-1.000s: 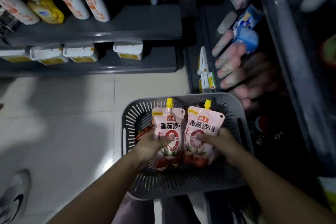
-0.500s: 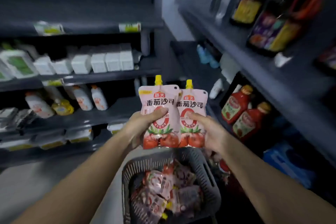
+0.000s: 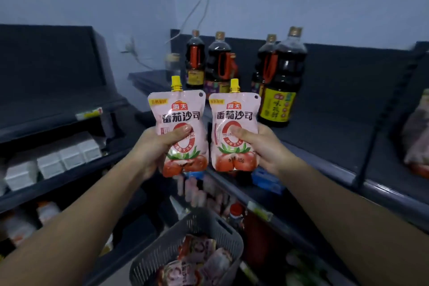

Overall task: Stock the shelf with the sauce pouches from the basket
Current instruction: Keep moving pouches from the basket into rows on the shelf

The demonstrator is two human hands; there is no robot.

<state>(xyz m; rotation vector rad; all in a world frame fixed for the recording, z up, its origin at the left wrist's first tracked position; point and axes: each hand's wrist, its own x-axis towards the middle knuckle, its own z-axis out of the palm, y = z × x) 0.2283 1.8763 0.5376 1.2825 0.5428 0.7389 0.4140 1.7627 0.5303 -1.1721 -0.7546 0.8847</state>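
Head view shows both forearms stretched forward and upward, each of the hands clamped on one sauce pouch. The left hand [image 3: 156, 147] grips the left pouch [image 3: 178, 112] at its middle, thumb pressed flat across the red ring on the front, fingers hidden behind. The right hand [image 3: 263, 146] holds the right pouch [image 3: 234, 115] the same way, thumb pointing inward. The two pouches stand upright side by side with a narrow gap between them, raised in front of the dark upper shelf [image 3: 325, 139], where tall soy sauce bottles [image 3: 218, 62] stand. Each pouch is pink with a yellow screw spout, a red logo reading 海天, large dark characters 番茄沙司, and tomatoes pictured along the bottom. Small print low on the right one seems to read 305g. The nearest bottle [image 3: 284, 72] carries a yellow label, its writing too soft to read. Below, the grey slotted basket [image 3: 160, 248] holds more pouches [image 3: 202, 255] lying in a heap.
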